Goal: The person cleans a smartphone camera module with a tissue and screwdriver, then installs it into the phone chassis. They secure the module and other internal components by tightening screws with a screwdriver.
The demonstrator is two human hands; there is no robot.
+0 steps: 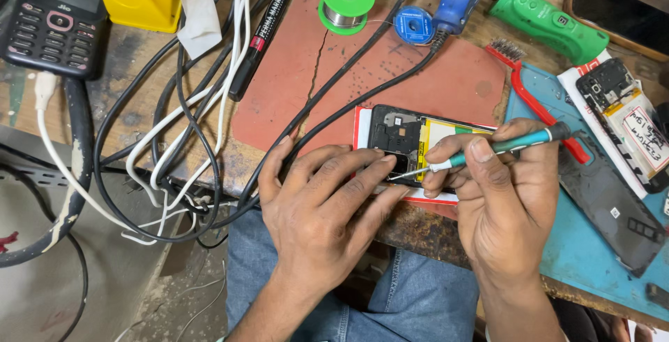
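Two bare hands work at the near edge of a cluttered bench. The right hand point(505, 199) is closed in a pinch around a teal-handled screwdriver point(488, 151), whose thin metal tip points left and down into the opened phone point(404, 140). The left hand point(324, 206) lies flat with fingers spread, holding nothing; its fingertips press on the near left corner of that phone, just beside the driver tip. The phone lies back-off, its yellow-labelled battery showing, on a white and red card at the near right corner of the red mat point(362, 70). To its right sits a blue mat point(592, 244) carrying a dark back cover point(613, 209) and a red brush point(533, 98). Black and white cables point(188, 140) crowd the left side, two black ones crossing the red mat right up to the phone's far left corner. Little bare room remains beside the phone; the bench edge runs directly under both hands.
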